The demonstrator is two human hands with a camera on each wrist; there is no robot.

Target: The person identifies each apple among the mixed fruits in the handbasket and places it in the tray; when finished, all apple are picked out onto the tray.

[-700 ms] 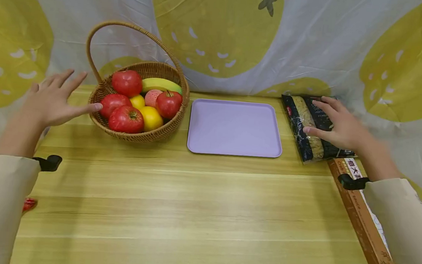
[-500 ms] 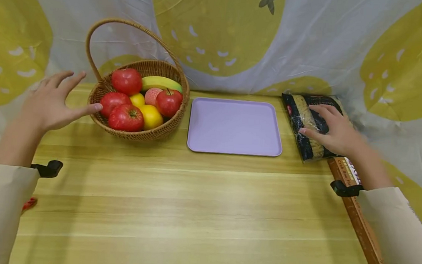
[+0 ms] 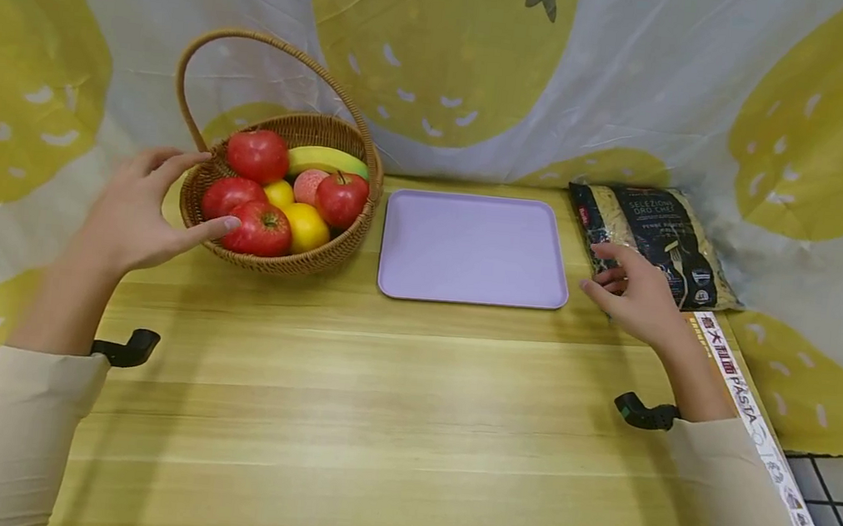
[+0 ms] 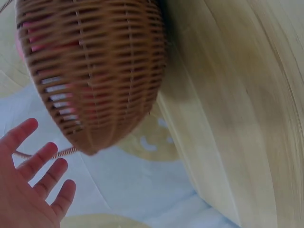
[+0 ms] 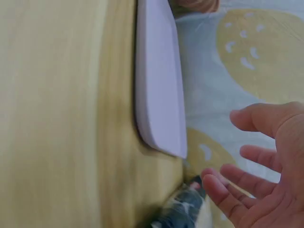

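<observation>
My left hand (image 3: 138, 217) is at the left side of a wicker basket (image 3: 324, 261), fingers spread and nothing held. In the head view its thumb overlaps a red apple (image 3: 262, 232) in the basket; whether they touch I cannot tell. The left wrist view has the fingers (image 4: 45, 159) apart from the woven wall. Loosely bent and holding nothing, my right hand (image 3: 640, 299) hovers over the near left corner of a black pasta bag (image 3: 658, 225). Between the hands, at the back, lies a flat lilac tray (image 3: 475, 251).
More red apples, yellow round fruit (image 3: 306, 228), a pink fruit and a banana (image 3: 328, 160) fill the basket under its tall handle (image 3: 290, 47). A long pasta box (image 3: 754, 421) lies along the right table edge. Behind hangs a fruit-print cloth (image 3: 440, 47).
My left hand has moved right, closer to the basket. My right hand has come left and nearer to me, uncovering more of the pasta bag, and its fingers bend more.
</observation>
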